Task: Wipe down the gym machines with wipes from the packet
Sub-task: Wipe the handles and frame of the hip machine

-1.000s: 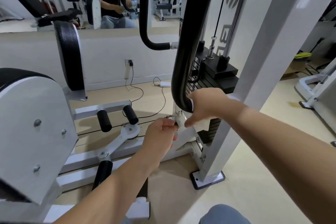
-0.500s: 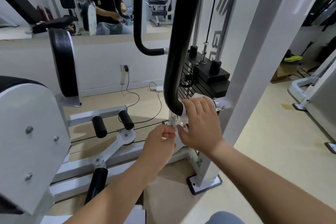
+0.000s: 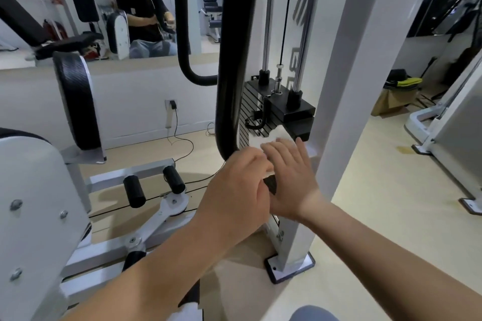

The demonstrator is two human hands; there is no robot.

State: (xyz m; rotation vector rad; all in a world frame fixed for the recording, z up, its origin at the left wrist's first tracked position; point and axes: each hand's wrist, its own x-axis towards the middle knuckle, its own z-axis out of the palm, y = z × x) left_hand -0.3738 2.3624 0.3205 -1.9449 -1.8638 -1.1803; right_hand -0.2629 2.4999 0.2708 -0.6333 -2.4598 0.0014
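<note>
Press wipe (image 3: 276,135) flat under right hand (image 3: 292,180), fingers straight and together, at foot of padded arm (image 3: 229,86); steady with left hand (image 3: 234,190), curled, grasp unclear.

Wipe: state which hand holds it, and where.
Right hand presses the wipe under straight fingers, covering its lower part; whether the left hand grips it cannot be told.

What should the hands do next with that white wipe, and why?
Probably slide the right hand up the black padded bar, pushing the wipe along. The wipe sits under its flat fingers by the bar's lower end, and most of the bar stretches above. The left hand is curled close beside it.
</note>
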